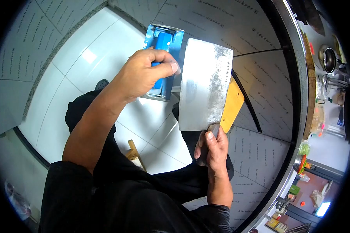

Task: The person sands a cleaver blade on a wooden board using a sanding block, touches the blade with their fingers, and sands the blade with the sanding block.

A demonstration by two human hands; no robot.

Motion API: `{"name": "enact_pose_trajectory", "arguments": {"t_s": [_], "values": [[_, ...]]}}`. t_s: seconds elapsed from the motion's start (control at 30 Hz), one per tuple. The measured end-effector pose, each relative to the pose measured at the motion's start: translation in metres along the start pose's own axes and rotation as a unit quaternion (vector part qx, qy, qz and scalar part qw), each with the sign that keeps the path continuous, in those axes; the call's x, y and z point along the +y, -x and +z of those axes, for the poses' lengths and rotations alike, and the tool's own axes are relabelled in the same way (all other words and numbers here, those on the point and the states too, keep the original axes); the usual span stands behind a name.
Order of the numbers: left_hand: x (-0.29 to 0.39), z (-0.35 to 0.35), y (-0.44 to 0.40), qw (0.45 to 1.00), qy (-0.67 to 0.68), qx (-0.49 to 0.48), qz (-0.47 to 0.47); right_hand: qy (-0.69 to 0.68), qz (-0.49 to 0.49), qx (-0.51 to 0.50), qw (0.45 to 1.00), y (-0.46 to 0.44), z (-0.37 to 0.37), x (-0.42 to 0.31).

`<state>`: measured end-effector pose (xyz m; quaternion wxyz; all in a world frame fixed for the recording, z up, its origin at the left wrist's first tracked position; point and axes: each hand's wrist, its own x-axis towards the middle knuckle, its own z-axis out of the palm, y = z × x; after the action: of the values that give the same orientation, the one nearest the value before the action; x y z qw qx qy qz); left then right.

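Right hand (214, 149) is wrapped around the dark handle of a big rectangular cleaver (206, 85), thumb pressed up near where the blade starts. Most of the handle is buried in the fist, so don't ask me what it's made of. The blade points up and away from the body, flat side to the camera, kinda blotchy down one side, and there's some marking there too small to read.

Left hand (151, 73) is closed around a blue handle (164, 40) on a shiny flat plate (178, 35). The far fingers are mostly hidden behind it, and the hand covers the middle of the whole thing. Its fingertips are just beside the cleaver's left edge; can't tell if they touch.

Behind the blade there's a yellow piece (234, 103) with small dark dots, partly covered, so no clue whether it's attached to anything. Below, black trousers (140, 182) hide a lot of the white floor tiles (93, 50), and a bit of wooden something (132, 147) pokes out between the legs.

Far right is a cluttered counter, tipped sideways: a metal bowl (328, 58), plus smaller stuff that's too tiny to name. Corners are cut off by black.
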<state>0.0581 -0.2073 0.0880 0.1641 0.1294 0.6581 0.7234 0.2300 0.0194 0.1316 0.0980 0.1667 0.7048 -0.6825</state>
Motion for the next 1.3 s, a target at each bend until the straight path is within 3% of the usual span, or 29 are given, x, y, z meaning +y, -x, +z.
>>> {"name": "enact_pose_trajectory", "arguments": {"t_s": [0.5, 0.73, 0.8, 1.03, 1.3], "values": [[-0.004, 0.001, -0.003, 0.993, 0.113, -0.011, -0.021, -0.018, -0.003, -0.010, 1.000, 0.001, 0.001, 0.000], [-0.003, 0.004, -0.003, 0.999, 0.047, -0.026, -0.005, -0.006, -0.009, 0.006, 1.000, -0.001, 0.008, -0.001], [0.001, 0.003, -0.003, 0.998, 0.003, -0.048, -0.040, -0.002, -0.014, -0.001, 1.000, -0.001, 0.008, -0.002], [-0.003, 0.012, -0.001, 0.998, 0.045, -0.045, -0.018, 0.010, -0.014, 0.003, 1.000, -0.002, 0.014, -0.004], [-0.001, 0.012, -0.001, 1.000, -0.002, -0.017, -0.014, 0.025, 0.005, 0.001, 1.000, -0.001, 0.015, -0.007]]}}
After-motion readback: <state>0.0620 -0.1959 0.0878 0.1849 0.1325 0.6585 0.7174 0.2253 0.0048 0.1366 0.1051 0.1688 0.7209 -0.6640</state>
